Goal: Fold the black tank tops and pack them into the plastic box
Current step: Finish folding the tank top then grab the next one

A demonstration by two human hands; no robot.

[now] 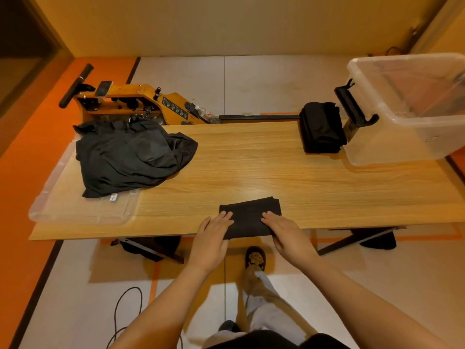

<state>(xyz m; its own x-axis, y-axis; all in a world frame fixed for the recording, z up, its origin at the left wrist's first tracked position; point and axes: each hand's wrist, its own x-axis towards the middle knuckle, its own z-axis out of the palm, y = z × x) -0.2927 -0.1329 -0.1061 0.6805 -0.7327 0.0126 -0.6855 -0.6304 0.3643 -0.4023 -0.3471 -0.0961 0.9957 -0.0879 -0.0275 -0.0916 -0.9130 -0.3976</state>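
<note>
Left hand (212, 235), just right of the unfolded black pile (130, 157) heaped on a clear lid (63, 197) at the table's (251, 159) left edge within easy reach, flat with straight fingers on the folded tank top (250, 212) at the near edge. Right hand (284, 231) likewise flat on its right side; looks like pressing the fold down. Toward the far right corner, folded stack (320, 127) just beside the plastic box (402, 109), seemingly staged for packing.
</note>
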